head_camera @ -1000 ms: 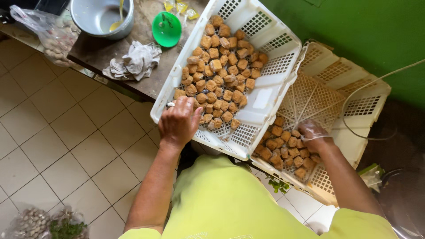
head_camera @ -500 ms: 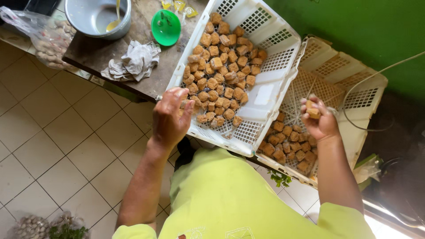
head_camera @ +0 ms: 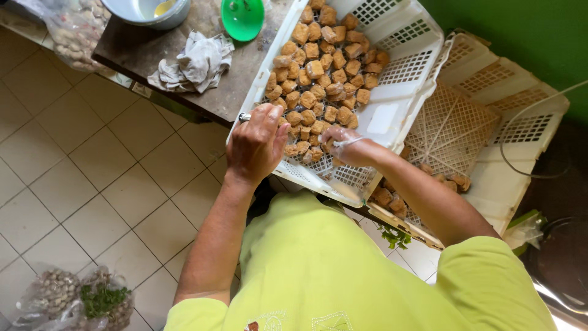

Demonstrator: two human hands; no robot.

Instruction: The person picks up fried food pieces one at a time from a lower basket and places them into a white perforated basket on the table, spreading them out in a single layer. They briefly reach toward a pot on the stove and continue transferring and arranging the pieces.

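While the left hand is curled on the white crate's near rim, brown cubes are touched by the loosely closed right hand; any hold cannot be told.

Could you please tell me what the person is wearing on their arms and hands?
Both arms are bare below short lime-green shirt sleeves. The left hand has no glove; something small and metallic shows at one finger. The right hand is gloveless too, with pale string across it.

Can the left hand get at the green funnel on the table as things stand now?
Probably yes. The left hand rests at the near edge of the white crate, and the green funnel stands beyond it on the dark table. Only a crumpled cloth lies off to the side; nothing blocks the path.
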